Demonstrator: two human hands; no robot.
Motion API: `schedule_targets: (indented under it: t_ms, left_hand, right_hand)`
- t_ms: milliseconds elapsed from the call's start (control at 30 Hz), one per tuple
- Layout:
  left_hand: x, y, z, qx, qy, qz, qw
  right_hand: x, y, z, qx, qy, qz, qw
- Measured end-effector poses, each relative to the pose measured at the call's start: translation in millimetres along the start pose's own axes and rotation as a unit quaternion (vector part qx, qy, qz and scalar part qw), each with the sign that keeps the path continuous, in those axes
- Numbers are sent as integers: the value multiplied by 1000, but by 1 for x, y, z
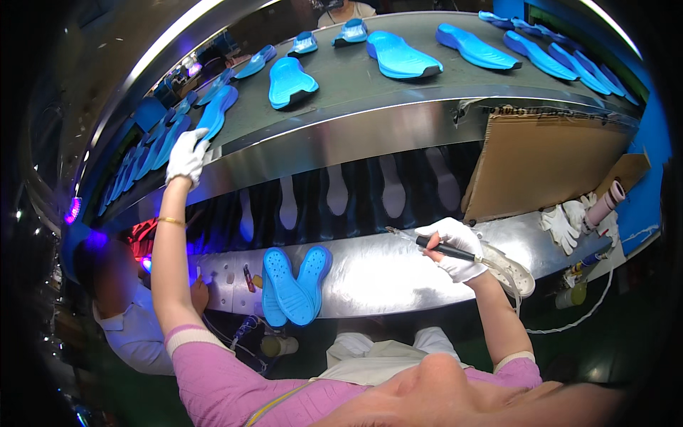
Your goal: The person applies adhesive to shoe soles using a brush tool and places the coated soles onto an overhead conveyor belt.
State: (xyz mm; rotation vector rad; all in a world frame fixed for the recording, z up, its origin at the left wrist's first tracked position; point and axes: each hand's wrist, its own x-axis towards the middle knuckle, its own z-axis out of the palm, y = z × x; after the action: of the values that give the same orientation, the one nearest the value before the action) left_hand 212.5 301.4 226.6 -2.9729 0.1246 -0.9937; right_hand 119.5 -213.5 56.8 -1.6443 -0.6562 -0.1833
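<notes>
On the far left, the white-gloved left hand point(188, 156) reaches up to the conveyor belt point(356, 78), its fingers closing on a blue sole point(215, 112) at the belt's near edge. Nearer, a pair of blue soles point(293, 283) lies on the steel bench point(398, 274) (one overlapping the other). To the right, the right hand point(453, 248) grips a black-handled tool point(434, 247), tip pointing left.

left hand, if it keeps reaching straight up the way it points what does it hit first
The left hand points up at the conveyor; the blue sole at its fingers would likely come first, though depth is unclear.
</notes>
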Motion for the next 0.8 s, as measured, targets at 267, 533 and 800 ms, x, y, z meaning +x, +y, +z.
schedule_targets:
  t_ms: [267, 533, 800]
  left_hand:
    - [-30, -13, -29, -42, 39, -29, 998]
    - [-73, 69, -43, -491, 239, -44, 836]
    - [-142, 120, -149, -763, 279, -22, 583]
  right_hand:
    - [23, 39, 1, 59, -65, 53, 995]
    - [-13, 12, 46, 40, -19, 107, 993]
    - [-33, -19, 55, 165, 50, 159, 972]
